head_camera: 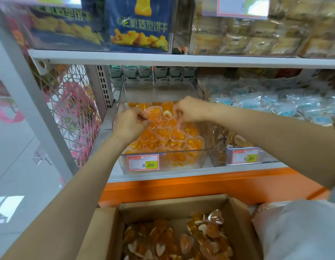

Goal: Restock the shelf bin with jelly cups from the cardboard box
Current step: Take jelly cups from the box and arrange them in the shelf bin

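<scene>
Left hand (131, 124) is up over the bin (159, 91), fingers curled round the edge of one heart-shaped cup (155, 113) with orange jelly in it, held just above the pile (168, 136) of the same cups. Right hand (189, 109) is right beside it with its fingers bent down toward the same spot. It's too blurry there to say if it's actually got hold of anything.

Bin is clear plastic and sits on the shelf (191, 174). The pile is heaped toward its front wall and the back part is bare. Price tag (143, 162) on the front reads 8.60.

Box (106, 229) is down low, closest to the camera, flaps open. It has a jumble of loose cups (168, 241) inside, some tipped on their sides, with one perched higher on the right.

Next bin (217, 147) to the right has an 8.80 tag (245, 156); can't really make out what's in it.
</scene>
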`<state>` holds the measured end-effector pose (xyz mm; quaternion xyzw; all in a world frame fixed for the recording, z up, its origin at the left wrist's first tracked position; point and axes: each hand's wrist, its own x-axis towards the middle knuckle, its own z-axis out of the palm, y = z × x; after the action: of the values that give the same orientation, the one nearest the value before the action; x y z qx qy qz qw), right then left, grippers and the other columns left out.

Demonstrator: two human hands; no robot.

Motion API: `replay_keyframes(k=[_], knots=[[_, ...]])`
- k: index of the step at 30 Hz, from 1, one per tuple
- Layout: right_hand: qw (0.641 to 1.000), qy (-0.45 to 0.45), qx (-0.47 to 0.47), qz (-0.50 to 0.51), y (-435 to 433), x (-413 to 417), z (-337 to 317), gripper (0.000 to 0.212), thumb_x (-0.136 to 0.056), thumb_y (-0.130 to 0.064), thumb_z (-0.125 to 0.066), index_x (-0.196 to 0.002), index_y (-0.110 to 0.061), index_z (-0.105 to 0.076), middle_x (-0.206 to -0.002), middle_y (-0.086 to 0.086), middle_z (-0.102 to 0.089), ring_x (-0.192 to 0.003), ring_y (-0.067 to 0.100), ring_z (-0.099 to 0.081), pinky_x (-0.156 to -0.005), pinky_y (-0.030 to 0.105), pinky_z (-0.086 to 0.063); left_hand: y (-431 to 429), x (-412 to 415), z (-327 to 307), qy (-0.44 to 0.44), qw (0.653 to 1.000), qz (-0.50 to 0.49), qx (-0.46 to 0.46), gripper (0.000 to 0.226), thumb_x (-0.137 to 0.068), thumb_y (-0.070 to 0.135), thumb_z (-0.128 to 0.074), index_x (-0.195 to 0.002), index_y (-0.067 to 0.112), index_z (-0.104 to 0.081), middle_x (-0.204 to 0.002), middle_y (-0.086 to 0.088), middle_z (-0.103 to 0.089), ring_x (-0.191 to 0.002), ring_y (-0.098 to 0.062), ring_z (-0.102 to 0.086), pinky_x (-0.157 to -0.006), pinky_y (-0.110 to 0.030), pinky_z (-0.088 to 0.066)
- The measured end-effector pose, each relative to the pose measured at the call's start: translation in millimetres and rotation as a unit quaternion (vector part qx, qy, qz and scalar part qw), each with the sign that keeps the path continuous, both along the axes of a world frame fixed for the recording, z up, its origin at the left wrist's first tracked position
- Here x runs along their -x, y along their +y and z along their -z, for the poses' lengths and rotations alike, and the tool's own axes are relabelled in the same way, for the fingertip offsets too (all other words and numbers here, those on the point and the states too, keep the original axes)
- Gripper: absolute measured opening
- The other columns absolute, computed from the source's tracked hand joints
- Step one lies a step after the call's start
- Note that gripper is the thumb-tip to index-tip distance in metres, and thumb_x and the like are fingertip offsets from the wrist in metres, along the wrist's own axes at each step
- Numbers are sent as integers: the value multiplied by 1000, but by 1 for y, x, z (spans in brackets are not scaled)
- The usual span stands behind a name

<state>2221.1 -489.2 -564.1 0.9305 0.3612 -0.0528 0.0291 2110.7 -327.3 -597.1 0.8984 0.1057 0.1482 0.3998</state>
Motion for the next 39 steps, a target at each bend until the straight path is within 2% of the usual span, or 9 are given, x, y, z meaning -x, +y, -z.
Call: replay_keyframes(k=[2,6,13,19,24,26,30,33,39], knots=[[993,-5,-113,28,13,-7,4,36,-83,-24,-70,-116,-13,-61,-106,4,-61,-107,24,-58,-78,28,-42,2,1,-1,3,1000,-2,5,7,-85,11,-65,-90,10,-60,-98,-13,-67,-94,-29,-65,-84,-46,-53],[985,18,-162,55,46,-17,21,64,-81,-33,-71,-138,-21,-46,-138,5,-51,-124,25,-49,-98,31,-41,5,1,-1,-4,1000,-12,24,11,-85,9,-65,-95,5,-61,-101,-16,-66,-94,-31,-65,-85,-46,-53],[979,10,-198,38,53,-18,30,25,-82,-25,-70,-105,-20,-60,-109,3,-62,-100,21,-58,-75,26,-42,5,4,-7,-17,997,-25,77,9,-87,5,-62,-95,5,-59,-98,-18,-64,-90,-31,-66,-79,-44,-56],[949,95,-295,57,34,-9,11,29,-79,-13,-72,-106,-17,-61,-94,-3,-57,-86,12,-54,-66,19,-39,-5,3,-9,-22,998,-23,60,24,-87,8,-63,-109,1,-57,-102,-13,-61,-91,-29,-64,-80,-44,-54],[843,363,-387,91,-6,18,-17,18,-83,-1,-64,-97,-13,-62,-85,6,-66,-75,16,-66,-68,26,-59,-26,7,-15,32,965,38,256,8,-91,12,-58,-94,7,-52,-68,0,-65,-54,-6,-62,-46,-17,-49],[855,368,-353,98,-17,28,-17,13,-86,-6,-65,-96,-14,-63,-83,7,-67,-68,16,-67,-63,25,-57,-36,6,-13,53,952,54,297,13,-90,9,-58,-83,12,-48,-51,3,-64,-43,-2,-57,-40,-15,-44],[946,226,-217,86,-35,30,-19,9,-86,-24,-69,-94,-20,-68,-89,0,-66,-74,12,-63,-69,26,-54,-46,6,-6,117,957,86,251,20,-88,1,-59,-75,14,-50,-44,4,-60,-37,2,-49,-37,-11,-36],[951,164,-247,88,-44,28,-25,6,-84,-25,-71,-89,-23,-69,-85,-3,-67,-82,16,-67,-82,34,-57,-52,6,1,157,960,102,208,21,-88,-1,-59,-73,13,-52,-45,5,-58,-35,3,-45,-35,-9,-32],[947,141,-280,67,-48,31,-28,4,-85,-20,-69,-89,-20,-69,-80,-8,-66,-79,15,-66,-79,29,-56,-57,4,12,195,967,87,139,23,-90,2,-56,-71,16,-54,-61,-1,-56,-55,-7,-48,-39,-7,-36]])
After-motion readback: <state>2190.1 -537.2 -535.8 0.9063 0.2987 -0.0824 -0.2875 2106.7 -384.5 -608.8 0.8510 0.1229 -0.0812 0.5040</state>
